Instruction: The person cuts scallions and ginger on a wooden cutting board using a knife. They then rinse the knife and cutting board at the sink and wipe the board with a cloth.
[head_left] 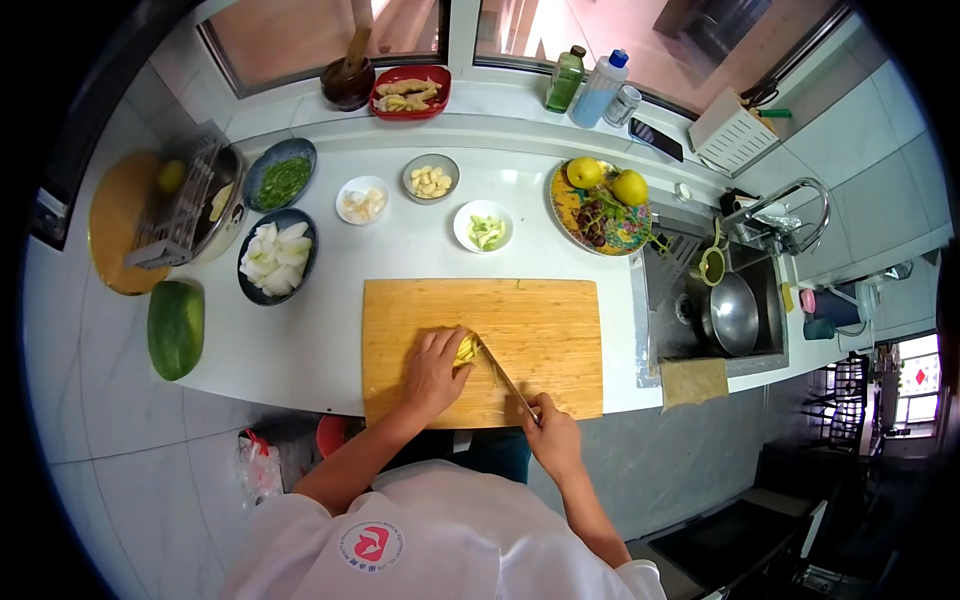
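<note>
My left hand rests on the wooden cutting board, its fingers curled and pressing on pale yellow slices that look like ginger. In my right hand is the handle of a kitchen knife. The blade slants up and left across the board, its far end right beside the slices and my left fingertips. My left hand partly covers the slices.
Behind the board stand bowls of sliced greens, peeled garlic and pale pieces. White chunks, chopped greens and a green melon are left. Rightward are a fruit plate and a sink.
</note>
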